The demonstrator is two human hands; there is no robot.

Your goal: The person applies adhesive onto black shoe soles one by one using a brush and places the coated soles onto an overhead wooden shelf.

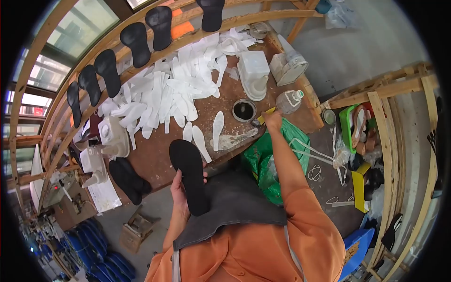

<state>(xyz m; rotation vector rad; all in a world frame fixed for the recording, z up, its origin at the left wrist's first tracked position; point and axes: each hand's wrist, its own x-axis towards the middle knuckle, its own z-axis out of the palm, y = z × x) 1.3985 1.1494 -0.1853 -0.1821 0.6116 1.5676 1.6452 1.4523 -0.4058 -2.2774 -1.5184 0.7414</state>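
1. Nearest: orange shirt (239,256) and dark grey apron (239,197) on the person.
2. Left forearm comes up on the near left. Left hand (179,193) part-closed around a black insole (190,169): thumb along the left edge, fingers passing behind, tips showing at the right edge. Palm mostly hidden by the piece.
3. Insole sits above the apron's left part, long axis running near to far, broad end far and overlapping the near edge of the workbench (213,103).
4. Green plastic bag (256,155) right of the apron, partly beneath the right forearm.
5. Right arm reaches far across the bag, only slightly bent at the elbow. Right hand (273,120) curled closed on a yellow-handled tool (267,116), dark end pointing left; tip type too small to tell.
6. Open tin (255,109) of dark liquid just left of that hand; clear jug (287,102) just beyond it, to the right.
7. White insole shapes (164,94) heaped on the bench's far left; a few loose ones nearer.
8. Farthest: wooden rail (230,22) carrying a row of black insoles (135,44).
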